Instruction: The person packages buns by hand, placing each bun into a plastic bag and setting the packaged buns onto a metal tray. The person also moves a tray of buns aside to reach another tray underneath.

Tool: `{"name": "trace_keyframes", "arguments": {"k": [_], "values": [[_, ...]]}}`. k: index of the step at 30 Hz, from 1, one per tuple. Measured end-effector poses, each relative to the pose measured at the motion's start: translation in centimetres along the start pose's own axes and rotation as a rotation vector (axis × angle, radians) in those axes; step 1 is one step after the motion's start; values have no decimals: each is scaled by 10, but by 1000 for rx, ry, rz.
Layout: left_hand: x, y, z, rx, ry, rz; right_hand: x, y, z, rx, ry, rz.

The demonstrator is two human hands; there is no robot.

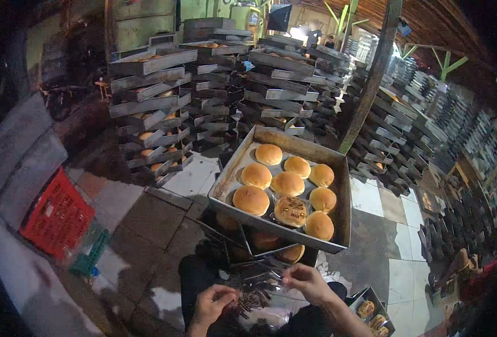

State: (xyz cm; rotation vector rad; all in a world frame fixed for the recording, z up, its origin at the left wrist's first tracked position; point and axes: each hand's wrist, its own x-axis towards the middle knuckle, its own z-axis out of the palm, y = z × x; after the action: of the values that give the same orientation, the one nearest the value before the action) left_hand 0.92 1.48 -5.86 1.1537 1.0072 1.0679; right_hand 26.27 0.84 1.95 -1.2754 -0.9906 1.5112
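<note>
A clear plastic bag with dark printing (254, 303) is stretched between my two hands, low in the view over my lap. My left hand (215, 303) pinches its left side between thumb and fingers. On the other side, my right hand (307, 282) grips the bag near its upper right edge. Just beyond is a metal tray (343, 196) of golden round buns (287, 183), resting on other stacked trays. One bun in a printed wrapper (290, 211) sits among the bare ones near the tray's front.
At lower right a box (390, 326) holds several wrapped buns (366, 308). Tall stacks of metal trays (150, 106) stand ahead and to the right. A wooden post (375, 78) leans behind the bun tray. A red crate (57, 213) is at left. People stand far back.
</note>
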Motion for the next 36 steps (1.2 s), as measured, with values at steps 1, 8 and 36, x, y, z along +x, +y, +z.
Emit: {"name": "trace_keyframes", "arguments": {"k": [1,8,36], "values": [[-5,26,4,-227,-6,-69,-2,1,0,-84,-35,-8],[-16,2,5,-739,-114,-388,-7,-19,-4,-350,68,-228],[1,21,42,-860,-43,-149,95,-79,-110,-388,237,-113]]}}
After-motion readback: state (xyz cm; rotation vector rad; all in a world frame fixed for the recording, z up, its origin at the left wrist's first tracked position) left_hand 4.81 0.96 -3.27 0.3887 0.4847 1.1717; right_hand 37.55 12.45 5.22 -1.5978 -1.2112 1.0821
